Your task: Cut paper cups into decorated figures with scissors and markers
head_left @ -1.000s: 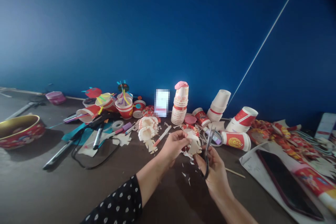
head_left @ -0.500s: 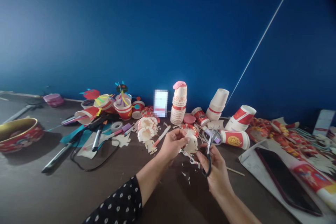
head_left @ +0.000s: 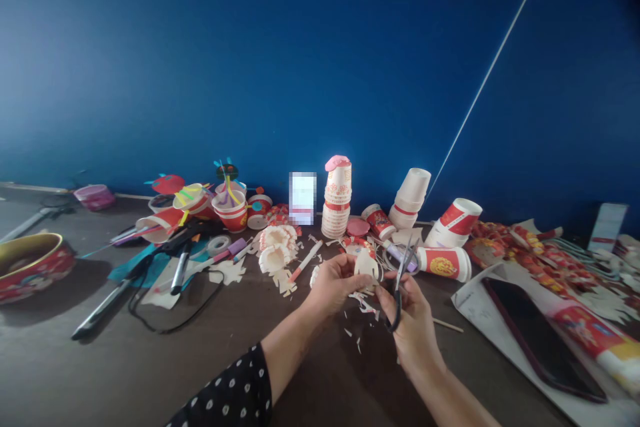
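My left hand (head_left: 336,283) pinches a cream-coloured cut paper piece (head_left: 367,265) between thumb and fingers. In my right hand (head_left: 407,310) is a pair of scissors (head_left: 404,267), black handles in the palm and blades pointing up and away. My right thumb and forefinger meet at the lower edge of the paper piece, close to the left fingertips. The scissor blades stand to the right of the paper, apart from it. Small paper scraps (head_left: 367,305) lie on the table just below both hands.
Behind the hands rises a stack of paper cups (head_left: 337,203). More cups (head_left: 444,263) lie to the right, near a dark phone (head_left: 543,327) on white paper. Leftward are cut cup pieces (head_left: 275,250), a white pen (head_left: 306,260), a black tripod-like stick (head_left: 115,293) and a red-gold bowl (head_left: 37,273).
The paper piece has turned a little in my left hand, and my left fingers have moved closer to my right. The whole view has shifted slightly.
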{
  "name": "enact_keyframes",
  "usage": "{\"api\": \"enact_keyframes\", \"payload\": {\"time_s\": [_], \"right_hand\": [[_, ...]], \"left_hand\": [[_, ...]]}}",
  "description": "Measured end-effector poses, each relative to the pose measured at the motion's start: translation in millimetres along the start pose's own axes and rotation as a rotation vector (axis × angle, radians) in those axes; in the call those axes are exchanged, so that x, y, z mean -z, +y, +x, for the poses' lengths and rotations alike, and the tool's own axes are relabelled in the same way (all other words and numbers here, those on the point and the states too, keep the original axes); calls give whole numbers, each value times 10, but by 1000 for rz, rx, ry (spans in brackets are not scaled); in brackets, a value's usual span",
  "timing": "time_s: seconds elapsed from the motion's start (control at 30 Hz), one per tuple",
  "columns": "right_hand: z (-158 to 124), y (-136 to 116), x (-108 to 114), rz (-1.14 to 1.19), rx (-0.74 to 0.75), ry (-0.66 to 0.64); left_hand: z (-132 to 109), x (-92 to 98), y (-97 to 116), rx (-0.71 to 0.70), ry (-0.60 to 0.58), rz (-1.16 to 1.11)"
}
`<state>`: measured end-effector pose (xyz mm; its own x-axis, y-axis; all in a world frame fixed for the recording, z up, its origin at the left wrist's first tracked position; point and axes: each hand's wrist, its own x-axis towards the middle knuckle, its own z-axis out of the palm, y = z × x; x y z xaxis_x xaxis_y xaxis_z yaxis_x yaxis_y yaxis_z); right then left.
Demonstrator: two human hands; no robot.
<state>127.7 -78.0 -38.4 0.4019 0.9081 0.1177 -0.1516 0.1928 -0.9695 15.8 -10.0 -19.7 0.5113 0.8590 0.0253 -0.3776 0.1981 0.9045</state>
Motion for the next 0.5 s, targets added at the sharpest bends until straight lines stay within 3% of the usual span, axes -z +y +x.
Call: {"api": "enact_keyframes", "payload": {"time_s": [0.2, 0.5], "right_hand": [[-7, -87, -19, -89, 55, 97], [-13, -67, -16, -141, 73, 116]], "left_hand": [[-68, -92, -9, 57, -149, -47], [-11, -8, -76, 23, 51, 36]]}}
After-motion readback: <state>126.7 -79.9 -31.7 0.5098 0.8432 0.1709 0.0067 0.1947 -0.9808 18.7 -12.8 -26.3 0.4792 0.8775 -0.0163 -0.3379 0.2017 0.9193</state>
